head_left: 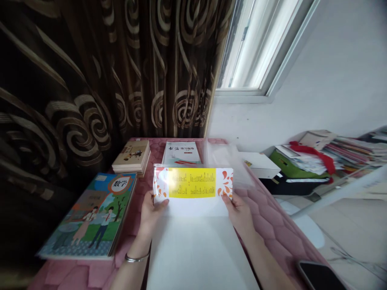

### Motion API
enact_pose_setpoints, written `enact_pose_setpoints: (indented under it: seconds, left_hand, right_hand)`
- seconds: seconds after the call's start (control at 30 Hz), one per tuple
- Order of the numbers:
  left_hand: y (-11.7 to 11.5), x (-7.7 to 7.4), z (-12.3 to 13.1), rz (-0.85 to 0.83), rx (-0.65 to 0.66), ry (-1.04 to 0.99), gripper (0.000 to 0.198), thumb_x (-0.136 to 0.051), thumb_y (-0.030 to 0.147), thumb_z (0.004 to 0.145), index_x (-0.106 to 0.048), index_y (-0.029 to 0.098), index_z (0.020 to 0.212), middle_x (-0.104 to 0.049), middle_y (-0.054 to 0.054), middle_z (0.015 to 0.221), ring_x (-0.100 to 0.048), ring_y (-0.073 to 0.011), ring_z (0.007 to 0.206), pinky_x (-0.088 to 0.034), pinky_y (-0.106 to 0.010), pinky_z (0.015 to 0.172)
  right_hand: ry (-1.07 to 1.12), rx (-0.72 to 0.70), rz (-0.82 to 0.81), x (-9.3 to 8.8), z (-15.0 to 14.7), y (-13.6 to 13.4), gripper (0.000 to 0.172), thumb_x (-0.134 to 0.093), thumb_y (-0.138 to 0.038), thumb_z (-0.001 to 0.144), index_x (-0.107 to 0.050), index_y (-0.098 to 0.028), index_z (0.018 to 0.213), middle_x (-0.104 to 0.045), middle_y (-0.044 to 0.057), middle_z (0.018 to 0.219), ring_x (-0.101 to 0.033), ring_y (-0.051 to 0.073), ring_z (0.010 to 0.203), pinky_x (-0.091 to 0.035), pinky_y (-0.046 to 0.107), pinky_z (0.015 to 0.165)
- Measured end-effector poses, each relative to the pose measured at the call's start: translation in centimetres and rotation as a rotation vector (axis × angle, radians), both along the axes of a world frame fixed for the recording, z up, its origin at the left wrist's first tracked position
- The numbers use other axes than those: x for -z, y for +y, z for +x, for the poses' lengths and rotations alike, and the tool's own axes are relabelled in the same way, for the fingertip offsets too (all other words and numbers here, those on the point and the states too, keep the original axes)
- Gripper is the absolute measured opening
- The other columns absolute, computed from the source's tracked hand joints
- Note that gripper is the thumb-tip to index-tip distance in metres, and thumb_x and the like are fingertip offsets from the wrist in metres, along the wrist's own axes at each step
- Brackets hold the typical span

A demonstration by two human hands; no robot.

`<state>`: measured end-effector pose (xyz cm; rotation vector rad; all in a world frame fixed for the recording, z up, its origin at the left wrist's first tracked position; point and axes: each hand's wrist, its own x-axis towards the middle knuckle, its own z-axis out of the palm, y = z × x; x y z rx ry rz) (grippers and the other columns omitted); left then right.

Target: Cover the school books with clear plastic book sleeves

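A large white sheet (198, 245) lies on the pink quilted table (272, 229) in front of me. Its far edge is folded up toward me, showing a printed flap (192, 183) with a yellow text block and orange splashes. My left hand (151, 213) pinches the flap's left end, thumb on top. At the flap's right end my right hand (240, 211) grips it the same way. A silver bracelet (136, 258) circles my left wrist.
A colourful textbook (90, 217) lies at the left. A stack of books (132, 157) and a white-covered book (181, 154) lie behind. Clear plastic sleeves (229, 161) are at back right. A phone (320, 276) lies at the table's near right corner. A cluttered pile (317, 155) is beyond; a curtain (90, 72) hangs behind.
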<state>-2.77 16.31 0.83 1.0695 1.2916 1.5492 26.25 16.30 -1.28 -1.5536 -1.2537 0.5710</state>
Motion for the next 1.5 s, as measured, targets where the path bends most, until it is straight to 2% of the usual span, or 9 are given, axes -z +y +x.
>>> enact_pose_setpoints:
  seconds: [0.2, 0.47, 0.63, 0.77, 0.87, 0.97, 1.17, 1.33, 1.5]
  left_hand:
    - [0.1, 0.8, 0.3, -0.077, -0.052, -0.035, 0.041, -0.082, 0.031, 0.055, -0.052, 0.019, 0.08, -0.071, -0.004, 0.078, -0.064, -0.0161, 0.064, -0.049, -0.027, 0.061]
    - [0.3, 1.0, 0.5, -0.083, -0.091, -0.011, 0.037, -0.081, 0.035, 0.057, -0.055, 0.018, 0.078, -0.066, 0.001, 0.067, -0.058, -0.0121, 0.056, -0.043, -0.022, 0.052]
    - [0.0, 0.8, 0.6, -0.053, -0.121, 0.005, 0.038, -0.079, 0.043, 0.062, -0.051, 0.018, 0.066, -0.055, 0.006, 0.054, -0.046, -0.0074, 0.047, -0.034, -0.018, 0.045]
    - [-0.1, 0.5, 0.3, -0.041, -0.02, -0.042, 0.036, -0.078, 0.042, 0.065, -0.055, 0.018, 0.078, -0.069, 0.0, 0.073, -0.059, -0.012, 0.06, -0.044, -0.021, 0.055]
    - [0.1, 0.0, -0.5, -0.017, 0.104, -0.034, 0.042, -0.082, 0.032, 0.058, -0.059, 0.018, 0.09, -0.073, -0.005, 0.089, -0.066, -0.0175, 0.079, -0.05, -0.026, 0.07]
    - [0.3, -0.2, -1.0, -0.049, 0.167, -0.042, 0.045, -0.082, 0.025, 0.054, -0.059, 0.018, 0.091, -0.073, -0.004, 0.089, -0.067, -0.0193, 0.081, -0.051, -0.028, 0.072]
    - [0.6, 0.5, -0.7, -0.021, 0.112, -0.086, 0.043, -0.08, 0.023, 0.053, -0.057, 0.018, 0.089, -0.072, -0.002, 0.083, -0.066, -0.0178, 0.076, -0.05, -0.027, 0.07]
    - [0.9, 1.4, -0.8, 0.016, 0.088, -0.076, 0.041, -0.079, 0.028, 0.057, -0.057, 0.019, 0.09, -0.07, -0.001, 0.081, -0.064, -0.016, 0.074, -0.048, -0.026, 0.069]
    - [1.0, 1.8, -0.7, 0.048, 0.055, -0.048, 0.038, -0.078, 0.028, 0.058, -0.059, 0.019, 0.089, -0.07, -0.001, 0.083, -0.064, -0.0169, 0.078, -0.047, -0.026, 0.07]
  right_hand:
    - [0.163, -0.096, 0.007, -0.4, 0.0, -0.1, 0.053, -0.059, -0.074, 0.069, -0.062, -0.021, 0.069, -0.065, 0.004, 0.065, -0.056, 0.021, 0.057, -0.043, 0.03, 0.049]
    - [0.06, -0.047, 0.018, 1.1, 0.6, 0.3, 0.053, -0.055, -0.072, 0.075, -0.062, -0.019, 0.073, -0.065, 0.004, 0.068, -0.057, 0.02, 0.061, -0.044, 0.028, 0.054]
    - [0.065, -0.038, 0.04, 0.6, 0.3, 0.0, 0.049, -0.055, -0.069, 0.077, -0.063, -0.02, 0.073, -0.065, 0.003, 0.067, -0.056, 0.019, 0.059, -0.043, 0.027, 0.052]
    - [0.225, -0.106, 0.056, -0.4, -0.1, -0.2, 0.051, -0.064, -0.07, 0.07, -0.062, -0.019, 0.066, -0.062, 0.003, 0.061, -0.054, 0.017, 0.053, -0.042, 0.026, 0.046]
    - [0.333, -0.181, 0.05, -0.8, -0.1, -0.1, 0.05, -0.071, -0.068, 0.064, -0.067, -0.019, 0.072, -0.069, 0.005, 0.07, -0.061, 0.021, 0.06, -0.05, 0.03, 0.054]
    - [0.386, -0.248, 0.027, -0.8, 0.2, 0.0, 0.052, -0.076, -0.066, 0.06, -0.072, -0.018, 0.08, -0.073, 0.008, 0.081, -0.066, 0.026, 0.07, -0.055, 0.036, 0.063]
    - [0.316, -0.206, 0.009, -0.6, 0.4, 0.1, 0.052, -0.073, -0.068, 0.061, -0.073, -0.018, 0.077, -0.073, 0.009, 0.078, -0.066, 0.026, 0.067, -0.054, 0.034, 0.06]
    - [0.187, -0.166, 0.038, -1.4, 0.4, 0.4, 0.053, -0.071, -0.069, 0.06, -0.072, -0.017, 0.071, -0.071, 0.006, 0.071, -0.062, 0.023, 0.064, -0.05, 0.031, 0.057]
    - [0.161, -0.15, 0.031, -2.1, 0.4, 0.0, 0.052, -0.072, -0.068, 0.058, -0.072, -0.017, 0.068, -0.072, 0.006, 0.071, -0.062, 0.023, 0.063, -0.05, 0.032, 0.057]
